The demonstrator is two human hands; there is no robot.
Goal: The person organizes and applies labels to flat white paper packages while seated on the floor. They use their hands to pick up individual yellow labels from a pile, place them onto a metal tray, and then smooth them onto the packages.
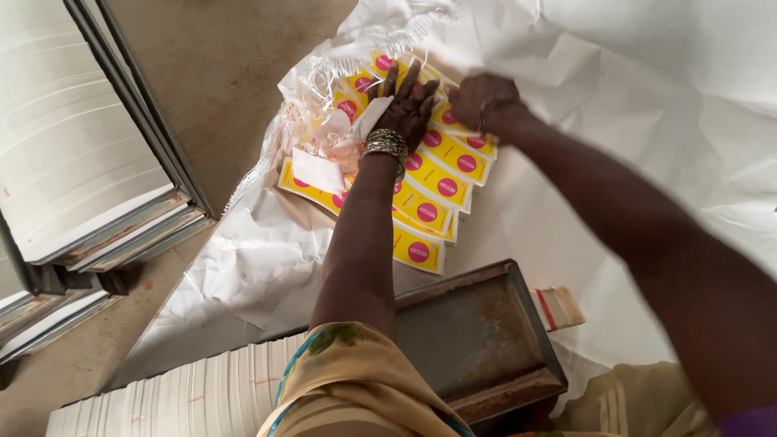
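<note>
My left hand (405, 105) lies flat, fingers spread, on a spread of yellow packets with pink round marks (441, 182) laid in overlapping rows on a white woven sack (259, 267). Metal bangles (385, 146) ring that wrist. My right hand (483, 101) is just to the right, fingers curled at the top edge of the packets; whether it grips a packet is not visible. A few white paper pieces (320, 170) lie on the packets' left side.
A rusty metal tray (477, 340) sits close in front of me. A stack of white sheets (186, 396) lies at the lower left. Framed trays of white sheets (73, 146) stand at the left on a concrete floor (227, 73). A small red-and-white packet (558, 307) lies right of the tray.
</note>
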